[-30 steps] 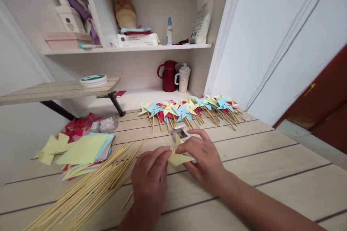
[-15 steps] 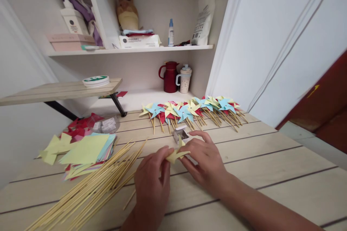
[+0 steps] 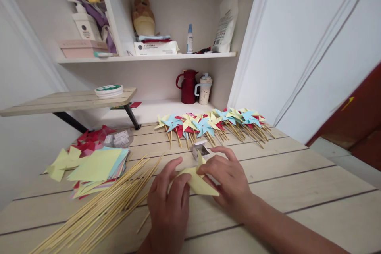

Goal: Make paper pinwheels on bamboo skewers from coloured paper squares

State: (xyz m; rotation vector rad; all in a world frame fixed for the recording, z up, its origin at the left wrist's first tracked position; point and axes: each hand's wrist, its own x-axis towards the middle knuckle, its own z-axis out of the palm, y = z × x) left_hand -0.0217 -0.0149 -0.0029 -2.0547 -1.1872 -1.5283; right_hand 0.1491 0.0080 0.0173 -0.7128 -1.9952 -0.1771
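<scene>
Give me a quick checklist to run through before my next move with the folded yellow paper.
1. Folded pale-yellow paper pinched by the bare right hand: ok.
2. Bare left hand gripping the paper firmly: cannot tell; its fingers are at the left side, partly hiding it.
3. Small white cardboard box open: ok, just beyond the paper.
4. Box contents identified: cannot tell, too small.
5. Thin tan wooden sticks neatly bundled: not ok, loosely spread beside the left hand.
6. Blue, yellow and red paper pinwheels away from the hands: ok, grouped farther back.
</scene>
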